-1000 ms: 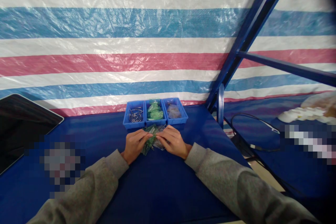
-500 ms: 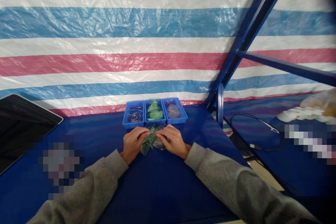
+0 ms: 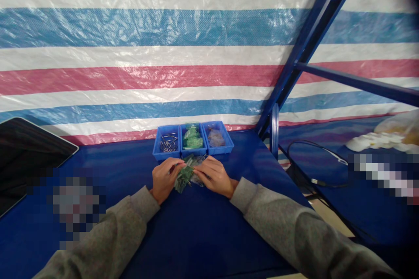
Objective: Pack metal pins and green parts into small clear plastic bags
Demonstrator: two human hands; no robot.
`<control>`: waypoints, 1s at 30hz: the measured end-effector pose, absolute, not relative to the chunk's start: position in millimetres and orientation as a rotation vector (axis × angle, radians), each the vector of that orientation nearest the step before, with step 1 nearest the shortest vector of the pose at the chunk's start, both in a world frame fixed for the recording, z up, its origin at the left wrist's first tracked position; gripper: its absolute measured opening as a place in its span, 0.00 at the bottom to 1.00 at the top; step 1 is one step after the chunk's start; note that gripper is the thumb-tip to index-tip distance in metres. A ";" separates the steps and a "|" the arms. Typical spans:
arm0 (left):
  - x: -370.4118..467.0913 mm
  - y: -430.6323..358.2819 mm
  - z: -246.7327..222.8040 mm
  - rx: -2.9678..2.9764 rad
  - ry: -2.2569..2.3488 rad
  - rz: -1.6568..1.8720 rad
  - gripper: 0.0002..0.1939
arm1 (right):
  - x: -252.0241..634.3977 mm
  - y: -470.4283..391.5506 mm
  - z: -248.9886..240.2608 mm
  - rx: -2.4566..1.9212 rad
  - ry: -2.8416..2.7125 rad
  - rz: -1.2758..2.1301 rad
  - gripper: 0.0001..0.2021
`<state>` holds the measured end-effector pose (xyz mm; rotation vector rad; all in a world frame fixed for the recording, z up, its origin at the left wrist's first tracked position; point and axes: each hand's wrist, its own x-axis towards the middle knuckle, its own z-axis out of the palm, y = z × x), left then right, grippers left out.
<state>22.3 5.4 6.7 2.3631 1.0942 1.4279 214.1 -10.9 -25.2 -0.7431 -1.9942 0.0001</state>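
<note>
Just in front of three blue bins, both hands work close together over a small pile of green and clear plastic packets (image 3: 183, 178) mixed with thin metal pieces. My left hand (image 3: 164, 178) pinches something too small to make out at the pile's left. From the right, my right hand (image 3: 215, 175) has its fingertips pressed together on something small too. The left bin (image 3: 161, 154) contains metal pieces, the middle bin (image 3: 194, 151) green packets, and the right bin (image 3: 222, 150) clear packets.
A dark screen (image 3: 29, 161) lies at the left edge of the blue table (image 3: 196, 235). Blue metal posts (image 3: 296, 63) rise at the right. Beyond them are a black cable (image 3: 322, 185) and white items (image 3: 376, 141). A striped sheet (image 3: 147, 28) hangs behind.
My hands have parted very slightly over the pile, and more of the green packet shows between the fingertips. The bins have not moved.
</note>
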 end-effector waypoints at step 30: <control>20.7 5.5 3.0 2.478 0.794 1.362 0.02 | 213.3 -8.7 -24.6 -0.826 -2.001 0.007 0.06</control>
